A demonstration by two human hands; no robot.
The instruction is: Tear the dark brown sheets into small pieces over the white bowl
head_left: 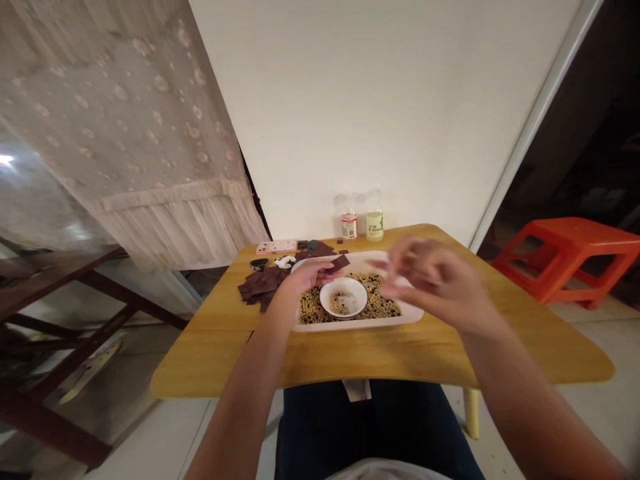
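A white tray point(410, 312) holding several beans sits on a small wooden table point(225, 347). A white bowl point(344, 297) with a few beans stands in the tray. My left hand point(307, 275) hovers over the tray's left end and pinches a dark brown square card point(340, 262). My right hand point(430, 277) is raised above the tray's right part, blurred by motion, its fingers bent together; whether it holds anything is unclear. A pile of dark brown cards point(263, 285) lies left of the tray.
Two small bottles point(374, 223) stand at the table's far edge by the white wall. A pink phone point(276, 247) lies at the back left. An orange plastic stool point(575, 257) is to the right, a dark wooden frame point(65, 313) to the left.
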